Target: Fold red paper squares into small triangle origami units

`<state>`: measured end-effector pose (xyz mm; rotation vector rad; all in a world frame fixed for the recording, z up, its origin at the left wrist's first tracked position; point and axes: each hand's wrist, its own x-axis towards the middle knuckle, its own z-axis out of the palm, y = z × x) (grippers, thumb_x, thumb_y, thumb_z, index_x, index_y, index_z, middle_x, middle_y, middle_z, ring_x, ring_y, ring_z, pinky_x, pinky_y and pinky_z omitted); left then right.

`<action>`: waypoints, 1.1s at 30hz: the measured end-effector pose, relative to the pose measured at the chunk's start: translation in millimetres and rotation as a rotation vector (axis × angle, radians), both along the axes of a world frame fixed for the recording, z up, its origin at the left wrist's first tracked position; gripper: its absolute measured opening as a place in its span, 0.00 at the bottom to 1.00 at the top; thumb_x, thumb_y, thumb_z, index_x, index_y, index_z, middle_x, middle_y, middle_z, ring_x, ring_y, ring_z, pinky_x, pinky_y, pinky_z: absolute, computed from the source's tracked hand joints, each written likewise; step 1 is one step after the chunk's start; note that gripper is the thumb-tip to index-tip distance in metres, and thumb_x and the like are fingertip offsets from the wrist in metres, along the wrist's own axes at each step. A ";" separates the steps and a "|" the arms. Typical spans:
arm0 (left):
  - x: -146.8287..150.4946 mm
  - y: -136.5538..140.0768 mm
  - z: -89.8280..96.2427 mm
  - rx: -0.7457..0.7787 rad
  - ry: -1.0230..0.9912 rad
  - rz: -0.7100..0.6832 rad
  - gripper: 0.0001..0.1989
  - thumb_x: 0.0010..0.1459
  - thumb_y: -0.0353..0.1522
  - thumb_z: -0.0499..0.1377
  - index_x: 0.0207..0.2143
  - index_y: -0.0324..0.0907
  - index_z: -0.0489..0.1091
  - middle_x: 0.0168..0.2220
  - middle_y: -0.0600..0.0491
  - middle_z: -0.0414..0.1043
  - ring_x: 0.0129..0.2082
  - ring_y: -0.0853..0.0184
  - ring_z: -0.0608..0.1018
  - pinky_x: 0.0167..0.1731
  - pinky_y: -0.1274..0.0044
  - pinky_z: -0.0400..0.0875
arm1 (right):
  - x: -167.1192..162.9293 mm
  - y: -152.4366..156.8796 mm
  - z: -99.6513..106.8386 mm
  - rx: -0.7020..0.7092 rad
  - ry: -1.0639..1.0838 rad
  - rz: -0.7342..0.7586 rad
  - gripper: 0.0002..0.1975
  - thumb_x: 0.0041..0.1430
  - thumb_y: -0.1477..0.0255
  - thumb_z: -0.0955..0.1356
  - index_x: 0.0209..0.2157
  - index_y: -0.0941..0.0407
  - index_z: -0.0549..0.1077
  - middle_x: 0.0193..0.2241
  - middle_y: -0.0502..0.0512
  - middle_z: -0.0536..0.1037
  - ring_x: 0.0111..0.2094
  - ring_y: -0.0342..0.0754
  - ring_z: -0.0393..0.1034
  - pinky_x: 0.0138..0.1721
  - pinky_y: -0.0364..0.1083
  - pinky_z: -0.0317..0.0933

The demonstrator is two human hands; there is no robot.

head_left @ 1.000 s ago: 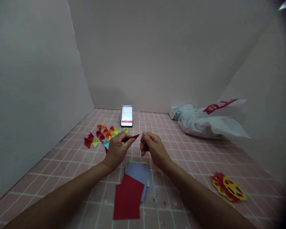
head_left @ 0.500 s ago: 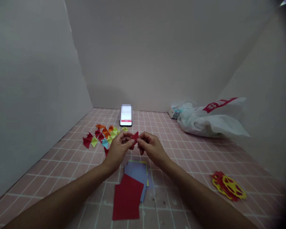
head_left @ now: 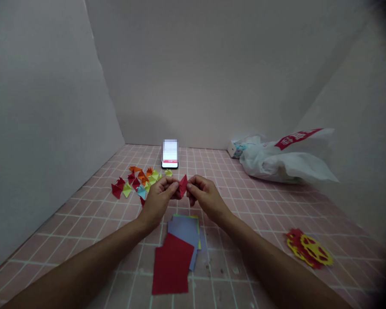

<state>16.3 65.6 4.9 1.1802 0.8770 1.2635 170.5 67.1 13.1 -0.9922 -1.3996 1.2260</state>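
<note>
A small piece of folded red paper, shaped like a narrow diamond, is held upright between my two hands. My left hand pinches its left side with thumb and fingers. On the right edge, the thumb and fingertips of my right hand close on the same piece. Below the hands lie square sheets: red paper on top, with blue-grey paper and a yellow edge beneath. Left of my left hand, several small folded paper figures in red, orange, yellow and light blue are grouped, some partly hidden by that hand.
A phone with a lit screen stands near the back wall. At the back right lies a white plastic bag beside a small box. Red and yellow paper cutouts lie at the right on the pink tiled-pattern surface.
The folded red paper has turned from a slanted position to upright, showing its diamond shape. Both hands stay in nearly the same place.
</note>
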 end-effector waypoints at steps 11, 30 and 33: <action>-2.5 2.0 4.3 0.019 0.115 0.023 0.08 0.54 0.34 0.62 0.28 0.38 0.71 0.23 0.56 0.71 0.24 0.72 0.72 0.29 0.78 0.70 | 0.0 -1.0 0.1 -0.003 -0.013 0.026 0.09 0.57 0.67 0.66 0.26 0.56 0.67 0.18 0.44 0.68 0.16 0.38 0.61 0.19 0.40 0.56; -1.2 0.5 2.8 -0.099 -0.034 -0.141 0.11 0.55 0.37 0.65 0.29 0.37 0.73 0.25 0.55 0.72 0.25 0.73 0.73 0.31 0.80 0.71 | 0.4 0.4 -2.3 -0.041 0.131 0.105 0.09 0.55 0.68 0.69 0.25 0.57 0.69 0.19 0.45 0.69 0.16 0.37 0.62 0.18 0.39 0.58; -2.7 1.3 2.6 -0.104 -0.035 -0.164 0.11 0.55 0.37 0.65 0.29 0.37 0.74 0.25 0.55 0.72 0.25 0.73 0.74 0.32 0.79 0.71 | 0.1 0.9 -2.7 -0.030 0.133 0.100 0.09 0.55 0.68 0.69 0.25 0.57 0.69 0.19 0.45 0.70 0.16 0.37 0.62 0.17 0.39 0.58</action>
